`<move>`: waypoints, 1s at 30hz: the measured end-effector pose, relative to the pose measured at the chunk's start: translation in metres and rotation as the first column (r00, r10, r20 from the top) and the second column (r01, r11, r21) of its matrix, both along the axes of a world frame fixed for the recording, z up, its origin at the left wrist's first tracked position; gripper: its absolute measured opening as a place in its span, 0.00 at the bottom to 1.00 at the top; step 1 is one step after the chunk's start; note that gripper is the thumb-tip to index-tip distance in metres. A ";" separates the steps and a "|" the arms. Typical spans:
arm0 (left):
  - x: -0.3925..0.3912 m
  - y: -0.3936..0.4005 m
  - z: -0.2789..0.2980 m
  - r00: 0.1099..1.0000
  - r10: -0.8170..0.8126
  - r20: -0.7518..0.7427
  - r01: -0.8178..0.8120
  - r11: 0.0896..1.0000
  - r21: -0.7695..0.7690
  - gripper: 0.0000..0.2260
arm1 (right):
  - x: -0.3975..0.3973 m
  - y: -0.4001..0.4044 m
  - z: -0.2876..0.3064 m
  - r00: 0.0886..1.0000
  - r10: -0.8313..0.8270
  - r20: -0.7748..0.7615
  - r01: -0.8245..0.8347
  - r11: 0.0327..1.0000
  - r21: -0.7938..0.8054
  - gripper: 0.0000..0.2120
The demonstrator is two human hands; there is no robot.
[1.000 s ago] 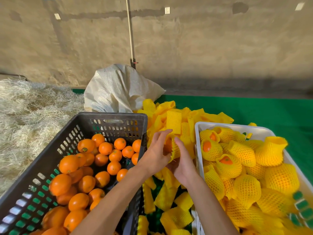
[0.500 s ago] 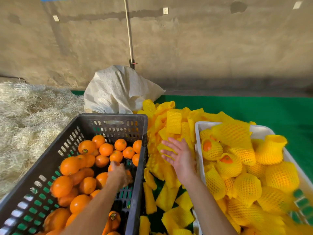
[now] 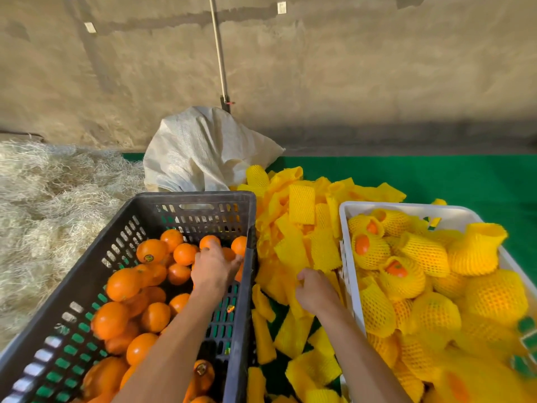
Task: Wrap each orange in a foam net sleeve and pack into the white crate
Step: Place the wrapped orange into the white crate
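Loose oranges (image 3: 151, 251) fill the black crate (image 3: 197, 196) on the left. My left hand (image 3: 213, 269) reaches into its far right corner, fingers and thumb curled over an orange (image 3: 228, 253) that is mostly hidden under the palm. A pile of flat yellow foam net sleeves (image 3: 302, 228) lies between the crates. My right hand (image 3: 316, 292) is down in that pile beside the white crate (image 3: 406, 206), with its fingers curled into a foam sleeve (image 3: 293, 312). Several wrapped oranges (image 3: 402, 279) lie in the white crate.
A white woven sack (image 3: 203, 152) slumps behind the black crate, with a thin pole (image 3: 219, 53) against the concrete wall. Straw (image 3: 43, 199) covers the ground at left. A green mat (image 3: 436, 175) lies under the crates and sleeves.
Both hands held a sleeved orange together, and it went into the white crate. My left hand then moved into the black crate onto an orange. My right hand dropped and closed in the sleeve pile.
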State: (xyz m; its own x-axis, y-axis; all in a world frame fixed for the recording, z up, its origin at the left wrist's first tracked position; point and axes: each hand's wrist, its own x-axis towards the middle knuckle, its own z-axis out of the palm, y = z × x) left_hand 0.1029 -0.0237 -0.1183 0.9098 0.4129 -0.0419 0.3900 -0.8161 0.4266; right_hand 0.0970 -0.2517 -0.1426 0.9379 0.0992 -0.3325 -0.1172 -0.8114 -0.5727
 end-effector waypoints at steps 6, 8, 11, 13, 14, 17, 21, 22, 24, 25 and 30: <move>-0.003 -0.028 0.050 0.869 0.062 0.492 0.106 0.946 -0.306 0.28 | -0.009 0.016 -0.005 0.981 0.171 -0.091 -0.183 0.973 -0.143 0.24; -0.008 -0.042 0.056 0.807 -0.031 0.590 0.242 0.928 -0.282 0.25 | -0.009 0.026 -0.003 0.981 0.192 -0.020 -0.191 0.948 -0.255 0.25; -0.012 -0.063 0.054 0.785 -0.130 0.606 0.374 0.879 -0.296 0.26 | -0.001 0.035 0.001 0.975 0.203 0.085 -0.162 0.923 -0.350 0.28; -0.014 -0.071 0.050 0.787 -0.181 0.590 0.418 0.859 -0.295 0.27 | 0.007 0.038 0.002 0.972 0.211 0.107 -0.155 0.909 -0.386 0.30; -0.015 -0.073 0.049 0.787 -0.213 0.579 0.436 0.856 -0.278 0.28 | 0.012 0.038 0.001 0.970 0.217 0.107 -0.157 0.902 -0.403 0.30; -0.017 -0.073 0.044 0.776 -0.305 0.553 0.472 0.862 -0.187 0.28 | 0.021 0.037 -0.001 0.972 0.223 0.077 -0.169 0.884 -0.435 0.34; -0.015 -0.071 0.042 0.803 -0.306 0.511 0.436 0.887 -0.154 0.31 | 0.017 0.026 0.000 0.964 0.133 0.232 -0.060 0.953 -0.298 0.27; -0.015 -0.072 0.042 0.806 -0.303 0.509 0.432 0.889 -0.154 0.33 | 0.016 0.024 0.003 0.941 0.084 0.327 -0.014 0.977 -0.212 0.21; -0.014 -0.072 0.042 0.810 -0.298 0.506 0.435 0.883 -0.177 0.36 | 0.017 0.022 0.014 0.889 -0.100 0.447 0.096 0.995 0.032 0.12; -0.014 -0.072 0.042 0.811 -0.291 0.507 0.432 0.883 -0.185 0.37 | 0.019 0.022 0.021 0.865 -0.219 0.451 0.146 0.971 0.191 0.11; -0.014 -0.072 0.037 0.813 -0.268 0.517 0.412 0.892 -0.185 0.33 | 0.020 0.012 0.033 0.820 -0.483 0.307 0.146 0.695 0.704 0.16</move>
